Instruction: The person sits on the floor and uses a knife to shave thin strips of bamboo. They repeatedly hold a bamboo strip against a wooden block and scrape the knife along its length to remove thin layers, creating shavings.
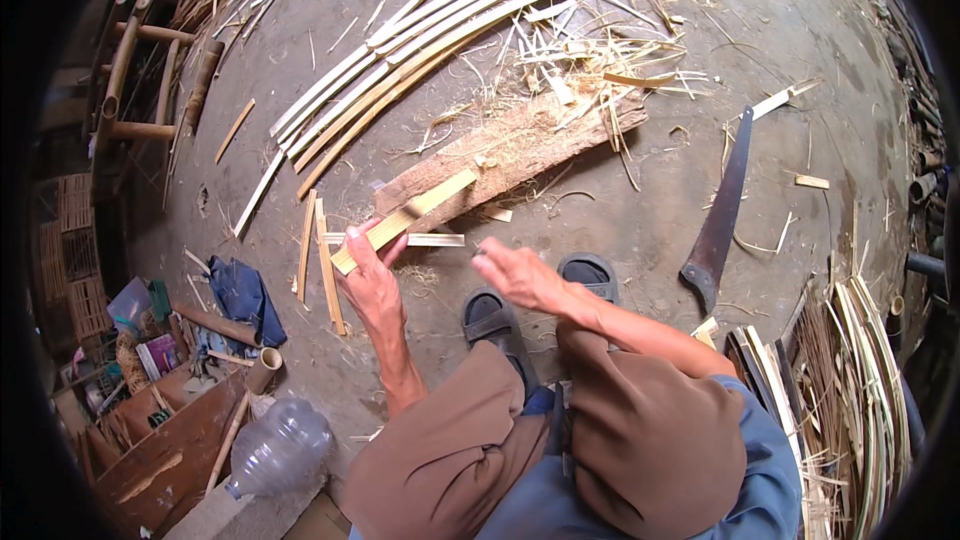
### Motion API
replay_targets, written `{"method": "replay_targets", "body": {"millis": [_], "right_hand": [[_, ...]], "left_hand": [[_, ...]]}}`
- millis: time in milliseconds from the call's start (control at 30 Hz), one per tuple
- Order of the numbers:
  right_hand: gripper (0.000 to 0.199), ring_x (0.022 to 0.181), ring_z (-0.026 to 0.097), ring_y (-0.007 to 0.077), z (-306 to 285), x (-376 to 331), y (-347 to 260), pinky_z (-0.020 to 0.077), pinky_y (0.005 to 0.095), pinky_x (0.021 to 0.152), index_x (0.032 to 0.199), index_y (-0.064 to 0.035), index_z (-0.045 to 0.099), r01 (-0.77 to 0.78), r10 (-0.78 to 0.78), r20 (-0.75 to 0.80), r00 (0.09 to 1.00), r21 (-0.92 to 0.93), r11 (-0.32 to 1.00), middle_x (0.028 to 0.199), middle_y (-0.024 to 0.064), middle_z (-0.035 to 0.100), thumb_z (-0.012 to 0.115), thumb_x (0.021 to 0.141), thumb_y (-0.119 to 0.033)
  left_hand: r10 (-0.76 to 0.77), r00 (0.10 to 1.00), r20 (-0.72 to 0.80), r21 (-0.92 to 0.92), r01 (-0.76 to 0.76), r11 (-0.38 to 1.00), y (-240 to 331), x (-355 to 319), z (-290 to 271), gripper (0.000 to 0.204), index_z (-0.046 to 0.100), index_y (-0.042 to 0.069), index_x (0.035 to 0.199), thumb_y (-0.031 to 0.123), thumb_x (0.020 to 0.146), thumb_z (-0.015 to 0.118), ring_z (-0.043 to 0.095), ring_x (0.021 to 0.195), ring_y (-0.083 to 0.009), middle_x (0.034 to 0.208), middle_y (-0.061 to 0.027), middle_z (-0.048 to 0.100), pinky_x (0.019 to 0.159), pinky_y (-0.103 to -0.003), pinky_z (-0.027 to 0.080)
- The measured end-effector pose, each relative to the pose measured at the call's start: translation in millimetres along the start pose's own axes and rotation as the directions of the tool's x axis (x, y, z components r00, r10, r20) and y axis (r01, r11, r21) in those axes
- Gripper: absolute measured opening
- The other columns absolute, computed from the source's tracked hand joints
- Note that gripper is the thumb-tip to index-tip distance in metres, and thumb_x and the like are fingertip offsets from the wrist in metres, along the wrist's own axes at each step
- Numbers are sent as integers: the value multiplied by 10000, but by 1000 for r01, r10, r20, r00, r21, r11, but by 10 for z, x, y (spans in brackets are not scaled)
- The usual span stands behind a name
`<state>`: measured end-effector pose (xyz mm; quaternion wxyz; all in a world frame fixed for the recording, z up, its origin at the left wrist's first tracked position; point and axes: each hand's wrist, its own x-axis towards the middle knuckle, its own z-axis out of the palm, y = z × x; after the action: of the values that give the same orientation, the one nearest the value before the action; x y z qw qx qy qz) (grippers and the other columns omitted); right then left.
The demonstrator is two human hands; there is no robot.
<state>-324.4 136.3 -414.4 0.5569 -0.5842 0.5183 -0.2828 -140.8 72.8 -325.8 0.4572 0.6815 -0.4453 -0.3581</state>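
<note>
My left hand (374,282) grips a flat yellow bamboo strip (436,199), which slants up and to the right. The strip's far end lies over a rough wooden plank (530,152) on the floor. To the right, in front of my sandals, my right hand (518,276) is closed and apart from the strip. A small dark bit shows at its fingertips, but I cannot make out what it is. A thin pale strip (436,240) extends behind my left hand toward the right one.
Long split bamboo strips (440,35) curve across the floor beyond the plank, beside loose shavings (560,70). A handsaw (722,210) lies to the right. Bundled strips (865,370) fill the lower right. A clear plastic bottle (280,448) and a wooden box (165,460) stand lower left.
</note>
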Motion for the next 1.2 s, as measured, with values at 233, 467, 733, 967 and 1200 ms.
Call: {"method": "replay_targets", "body": {"millis": [233,467,733,967,1200], "right_hand": [[325,848,577,539,-239,135,800,434,567,687,1003,-34,520,-150,139,-133,981,-75,986,861,301,619,462,1032,-352],[307,822,593,507,-402,66,639,456,538,704,1070,-60,540,-315,311,-101,945,-28,949,881,271,638,543,985,-356],[188,698,619,351,-673,219,201,504,443,599,1006,-107,520,166,-183,-11,983,-371,914,761,175,637,634,882,-191],[169,590,633,221,-1620,548,642,527,376,569,1059,-110,610,-16,-128,-396,909,-342,940,701,92,647,545,905,-136],[91,613,653,360,-743,-22,-38,486,490,494,1025,-168,579,156,-205,-5,979,-628,763,703,149,651,565,938,-192]], "left_hand": [[177,983,52,100,-182,978,-136,168,236,353,578,-68,1180,235,1071,432,652,1026,-231,1113,-154,640,908,-334,563],[39,933,357,-484,149,862,-850,295,773,337,337,50,1377,82,1047,398,595,751,-144,835,-39,557,754,-350,578],[-388,555,736,-192,720,666,-179,-112,15,504,318,73,1518,130,1042,474,344,470,-26,674,42,403,423,-187,351],[-84,797,599,93,35,995,-416,-402,-323,431,510,47,1408,256,1032,541,475,532,-119,700,-31,550,498,-292,404],[60,937,343,504,-238,831,-343,-326,-16,259,639,2,995,254,937,656,636,674,-403,739,-217,636,619,-452,475]]}}
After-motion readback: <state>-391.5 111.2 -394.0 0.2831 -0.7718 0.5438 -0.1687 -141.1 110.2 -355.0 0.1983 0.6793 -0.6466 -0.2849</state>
